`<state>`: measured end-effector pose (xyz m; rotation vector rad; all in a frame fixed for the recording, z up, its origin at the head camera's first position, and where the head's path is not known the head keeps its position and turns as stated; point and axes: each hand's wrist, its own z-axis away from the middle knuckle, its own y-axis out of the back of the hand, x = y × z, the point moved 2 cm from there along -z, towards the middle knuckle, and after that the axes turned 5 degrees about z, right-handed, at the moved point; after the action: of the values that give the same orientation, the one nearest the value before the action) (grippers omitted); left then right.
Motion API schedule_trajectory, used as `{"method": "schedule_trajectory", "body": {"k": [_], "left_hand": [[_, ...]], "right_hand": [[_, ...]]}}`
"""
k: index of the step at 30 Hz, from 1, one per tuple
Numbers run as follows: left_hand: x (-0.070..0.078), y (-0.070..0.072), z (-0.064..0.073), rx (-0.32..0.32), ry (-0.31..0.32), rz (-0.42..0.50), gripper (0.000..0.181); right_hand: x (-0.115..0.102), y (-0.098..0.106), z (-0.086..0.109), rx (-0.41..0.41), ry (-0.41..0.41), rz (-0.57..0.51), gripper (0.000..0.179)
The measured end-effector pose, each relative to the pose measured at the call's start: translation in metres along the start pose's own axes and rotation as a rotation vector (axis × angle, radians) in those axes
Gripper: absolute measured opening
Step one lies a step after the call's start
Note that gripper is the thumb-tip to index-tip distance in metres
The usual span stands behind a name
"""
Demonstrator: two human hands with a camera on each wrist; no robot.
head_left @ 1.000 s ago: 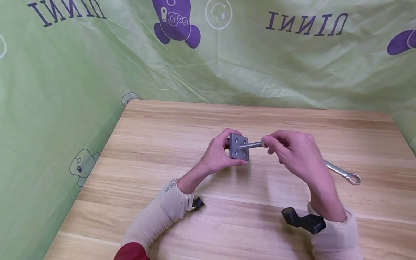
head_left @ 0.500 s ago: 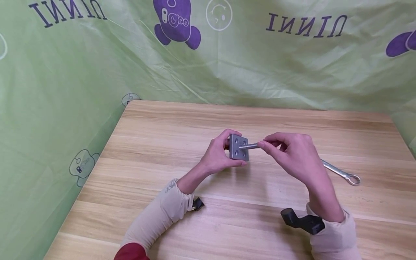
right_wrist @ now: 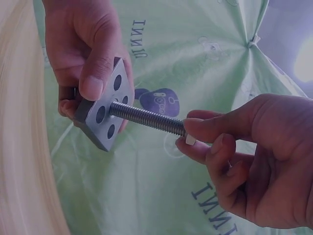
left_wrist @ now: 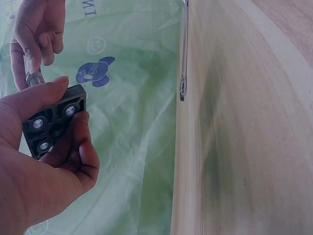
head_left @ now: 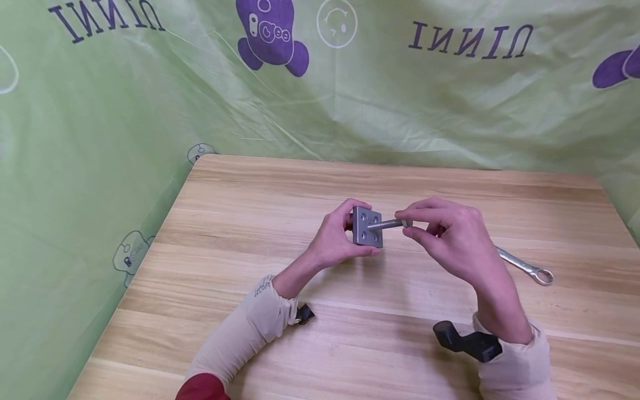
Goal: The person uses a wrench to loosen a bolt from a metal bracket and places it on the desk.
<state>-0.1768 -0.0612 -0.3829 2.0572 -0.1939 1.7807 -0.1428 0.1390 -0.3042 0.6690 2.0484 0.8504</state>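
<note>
My left hand [head_left: 330, 239] grips a grey square metal plate [head_left: 366, 234] by its edges, holding it up on its side above the table. Round holes sit near the plate's corners. From the middle of the plate's face a long threaded bolt [right_wrist: 146, 119] sticks out towards the right. My right hand [head_left: 457, 241] pinches the bolt's hex head [right_wrist: 190, 139] between thumb and fingers. Seen in the left wrist view, the plate's dark back [left_wrist: 55, 128] has recesses with shiny metal in them. Fingers partly cover this back side.
A combination wrench [head_left: 525, 265] lies on the wooden table [head_left: 280, 183] beyond my right wrist, its far end hidden behind the hand. Black wrist-camera mounts [head_left: 467, 340] sit on both sleeves. Green printed cloth [head_left: 320, 111] hangs behind and to the left of the table.
My right fingers slid along the bolt's head end, covering it half a second ago, and now show the head between thumb and fingertips. The left hand and plate have stayed in place.
</note>
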Motion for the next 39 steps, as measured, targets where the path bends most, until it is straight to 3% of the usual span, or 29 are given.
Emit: {"method": "schedule_trajectory", "body": {"k": [4, 12, 16, 27, 39], "left_hand": [[0.0002, 0.0000, 0.0001, 0.005, -0.008, 0.002, 0.071], [0.0007, 0.0006, 0.0001, 0.012, -0.012, -0.008, 0.073], [0.0011, 0.0004, -0.0002, 0.010, -0.013, -0.017, 0.074], [-0.0001, -0.0002, 0.0000, 0.001, -0.004, -0.013, 0.073], [-0.0011, 0.0001, -0.0005, 0.000, 0.003, 0.008, 0.073]], "right_hand": [[0.0007, 0.0012, -0.0002, -0.045, -0.022, 0.003, 0.037], [0.0029, 0.0014, -0.0014, -0.156, -0.285, 0.053, 0.028], [0.0021, -0.0019, -0.0011, -0.152, -0.325, 0.075, 0.031], [-0.0002, -0.0027, -0.0010, -0.091, -0.199, 0.078, 0.020], [-0.0010, -0.0022, -0.0002, 0.024, 0.002, 0.015, 0.031]]}}
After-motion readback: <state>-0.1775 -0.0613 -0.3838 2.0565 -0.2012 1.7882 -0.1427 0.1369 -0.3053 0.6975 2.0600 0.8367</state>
